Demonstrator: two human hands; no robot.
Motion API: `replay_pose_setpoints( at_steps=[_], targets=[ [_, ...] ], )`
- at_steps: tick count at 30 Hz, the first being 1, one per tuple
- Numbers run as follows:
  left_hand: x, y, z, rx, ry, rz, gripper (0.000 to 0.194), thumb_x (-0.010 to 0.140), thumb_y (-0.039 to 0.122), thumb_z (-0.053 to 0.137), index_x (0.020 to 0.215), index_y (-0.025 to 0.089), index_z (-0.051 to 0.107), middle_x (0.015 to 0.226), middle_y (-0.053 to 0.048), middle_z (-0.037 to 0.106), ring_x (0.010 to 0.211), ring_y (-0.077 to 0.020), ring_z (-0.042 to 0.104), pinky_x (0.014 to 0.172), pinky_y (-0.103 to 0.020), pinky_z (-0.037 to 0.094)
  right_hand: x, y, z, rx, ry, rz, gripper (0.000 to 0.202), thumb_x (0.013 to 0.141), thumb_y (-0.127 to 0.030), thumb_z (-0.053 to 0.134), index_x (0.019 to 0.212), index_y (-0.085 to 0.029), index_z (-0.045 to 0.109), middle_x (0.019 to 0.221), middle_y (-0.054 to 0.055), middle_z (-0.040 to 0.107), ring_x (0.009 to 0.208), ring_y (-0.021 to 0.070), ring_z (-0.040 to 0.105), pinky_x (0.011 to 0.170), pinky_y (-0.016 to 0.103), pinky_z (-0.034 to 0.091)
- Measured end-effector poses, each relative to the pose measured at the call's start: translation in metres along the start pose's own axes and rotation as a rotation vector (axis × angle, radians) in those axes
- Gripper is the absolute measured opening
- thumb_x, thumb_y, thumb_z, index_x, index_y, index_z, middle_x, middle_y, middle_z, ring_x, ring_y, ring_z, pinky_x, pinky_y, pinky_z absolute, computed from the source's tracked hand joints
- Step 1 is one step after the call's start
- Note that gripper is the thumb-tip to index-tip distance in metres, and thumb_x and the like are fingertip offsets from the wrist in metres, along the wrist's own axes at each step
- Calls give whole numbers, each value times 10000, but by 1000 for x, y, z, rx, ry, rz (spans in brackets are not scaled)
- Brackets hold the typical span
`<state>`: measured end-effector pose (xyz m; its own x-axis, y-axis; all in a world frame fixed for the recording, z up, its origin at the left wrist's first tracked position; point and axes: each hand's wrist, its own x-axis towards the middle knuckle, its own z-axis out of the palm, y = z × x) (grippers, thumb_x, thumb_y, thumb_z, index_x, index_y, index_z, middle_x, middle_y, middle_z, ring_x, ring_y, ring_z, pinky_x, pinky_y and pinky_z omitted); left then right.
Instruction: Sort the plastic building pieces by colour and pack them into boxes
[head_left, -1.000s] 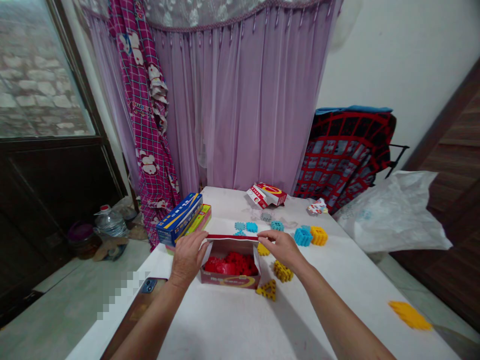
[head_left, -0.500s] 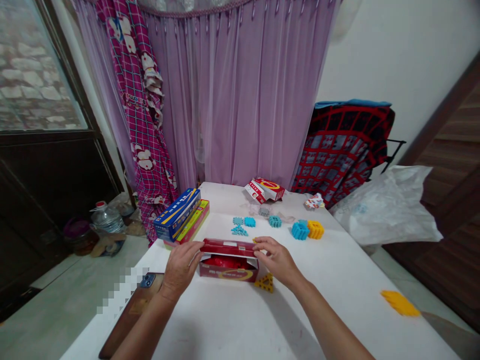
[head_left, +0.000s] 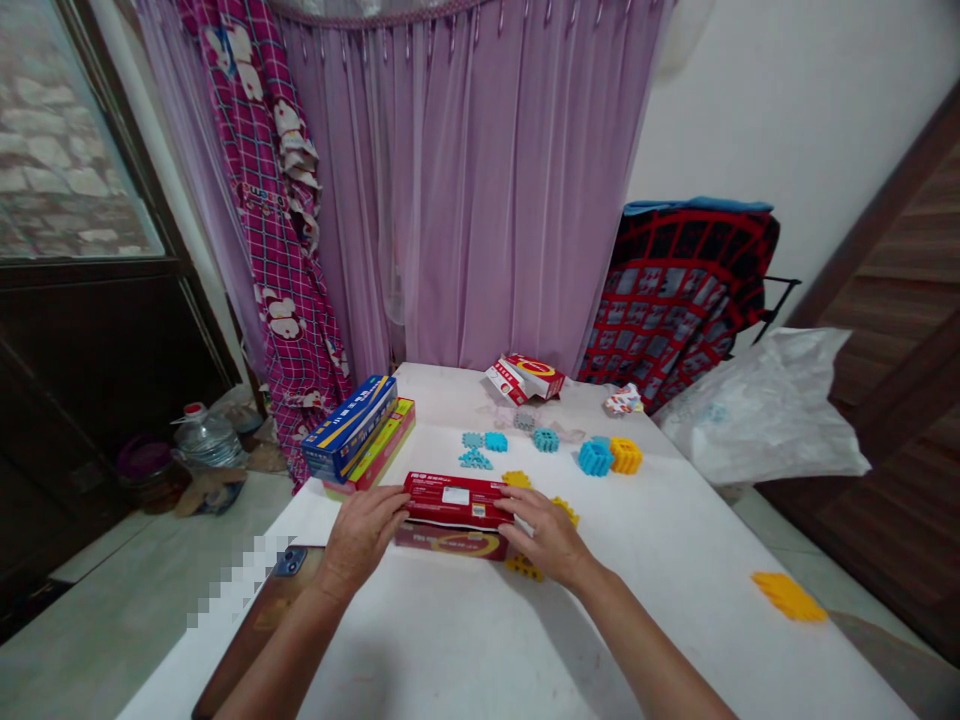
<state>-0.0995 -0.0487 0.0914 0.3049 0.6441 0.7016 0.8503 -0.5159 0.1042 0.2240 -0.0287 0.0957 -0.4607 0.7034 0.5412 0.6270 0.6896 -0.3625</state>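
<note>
A red box lies on the white table in front of me, its lid now lying nearly flat over the top. My left hand holds the lid's left end, fingertips on its edge. At the right end, my right hand grips the lid and side with thumb and fingers. Yellow plastic pieces lie beside and behind the box near my right hand. Whatever is inside the box is hidden.
Blue box stacked on yellow-green box at left; phone at the left edge. Blue pieces, yellow block and opened red-white box stand farther back. A yellow piece lies right, near a plastic bag.
The lid has swung down from its raised position, covering the red contents seen earlier. Both hands moved with it, and more yellow pieces show behind the box.
</note>
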Motion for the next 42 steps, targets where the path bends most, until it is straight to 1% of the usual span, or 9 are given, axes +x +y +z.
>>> replay_pose_setpoints(
  at_steps=[4,12,19,22,26,30,34,37,42],
  targets=[
    [2,-2,0,16,-7,24,269,970,363,481,1078,238,693,1056,-50,751,956,-196,688,836,-355,483,0,-1,3,-73,24,-46,254,879,-237,602,1099,-237,731,1161,98,715,1032,235,675,902,409,559],
    [3,-2,1,39,-41,36,233,968,305,493,1066,245,696,1007,-34,754,892,-176,675,837,-354,451,-4,-7,13,-180,109,-90,214,908,-226,570,1018,-227,754,1059,93,746,938,212,700,846,368,581],
    [4,6,2,28,-100,104,323,947,167,451,1135,292,681,1108,-26,728,1019,-186,633,902,-381,418,-8,-17,11,-304,144,-168,230,889,-166,572,1035,-236,736,1064,86,736,962,217,678,839,367,568],
    [3,12,0,27,-111,117,288,952,197,470,1136,275,677,1114,-35,725,1031,-195,623,923,-395,404,-11,-21,10,-333,160,-191,240,884,-154,570,1054,-229,722,1084,92,727,981,218,664,842,367,553],
    [5,21,-2,22,-122,137,241,951,287,521,1137,264,673,1105,-47,713,989,-189,622,913,-388,403,-12,-27,9,-391,173,-235,188,884,-211,597,1032,-213,713,1117,107,715,1041,244,629,859,395,519],
    [7,30,0,11,-135,158,231,949,266,526,1127,286,673,1066,-29,708,951,-173,615,859,-362,407,-11,-29,11,-435,197,-280,145,895,-220,595,981,-204,711,1118,101,717,1029,245,616,838,390,488],
    [6,36,6,12,-130,138,216,941,228,534,1097,264,679,1006,-26,713,893,-171,611,824,-360,406,-13,-26,16,-435,204,-263,152,900,-225,590,992,-217,711,1127,88,714,1043,236,602,852,379,466],
    [6,34,7,13,-141,133,214,935,210,534,1087,255,677,985,-24,716,880,-169,613,842,-365,405,-13,-27,17,-416,183,-236,160,886,-219,609,1012,-217,708,1139,93,708,1061,234,595,873,382,461],
    [16,29,-1,21,-234,119,233,904,235,573,1122,249,653,1042,-36,709,901,-184,624,885,-386,415,-11,-33,7,-341,183,-168,219,896,-194,574,1083,-208,688,1169,103,696,1074,240,603,905,412,474]
  ],
)
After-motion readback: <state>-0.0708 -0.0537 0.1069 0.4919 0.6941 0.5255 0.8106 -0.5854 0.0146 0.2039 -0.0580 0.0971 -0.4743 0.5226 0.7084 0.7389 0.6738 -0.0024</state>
